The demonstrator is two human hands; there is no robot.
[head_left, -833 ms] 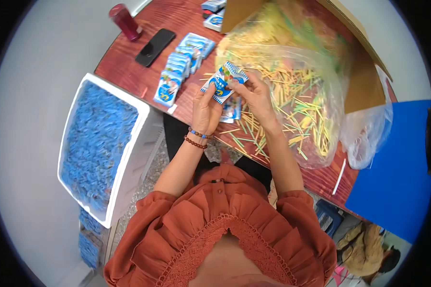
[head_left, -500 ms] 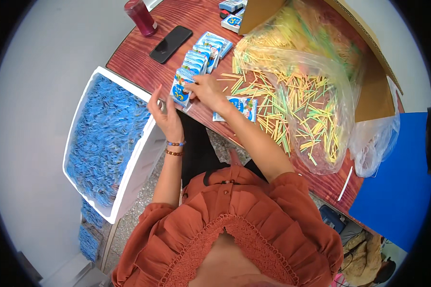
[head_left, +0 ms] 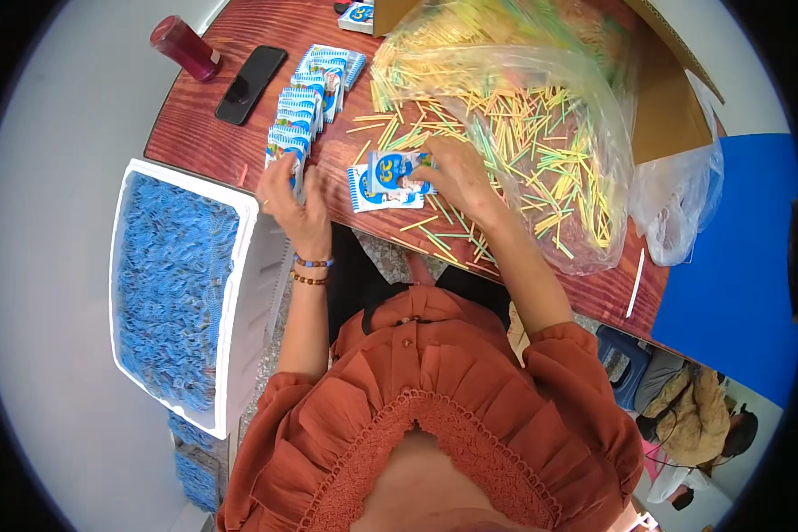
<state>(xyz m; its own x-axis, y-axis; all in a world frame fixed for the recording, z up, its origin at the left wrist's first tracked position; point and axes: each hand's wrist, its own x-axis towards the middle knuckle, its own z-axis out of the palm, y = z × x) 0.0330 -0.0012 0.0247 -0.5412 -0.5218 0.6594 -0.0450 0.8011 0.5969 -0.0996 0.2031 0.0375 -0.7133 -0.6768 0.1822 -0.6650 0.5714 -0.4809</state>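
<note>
My right hand [head_left: 463,183] is closed on a small blue-and-white packet [head_left: 388,170], pinching its right end. Beneath it, a second such packet [head_left: 362,194] lies flat near the table's front edge. My left hand [head_left: 296,213] has its fingers apart around the near end of an overlapping row of similar packets [head_left: 294,118], by the nearest one. That packet's lower end is partly hidden by the fingers. Short thin yellow, green and pinkish sticks [head_left: 452,120] lie scattered beyond and beside my right hand.
A clear plastic bag [head_left: 585,80] spills more sticks beside an open cardboard box [head_left: 674,106]. A black phone [head_left: 250,85] and a dark red cup [head_left: 184,48] stay at the back left. A white bin [head_left: 248,239] full of blue packets stands left. A blue panel [head_left: 727,266] is at right.
My right hand has moved from the row of packets to the right and now grips a packet above the loose one. My left hand has come closer around the row's near end.
</note>
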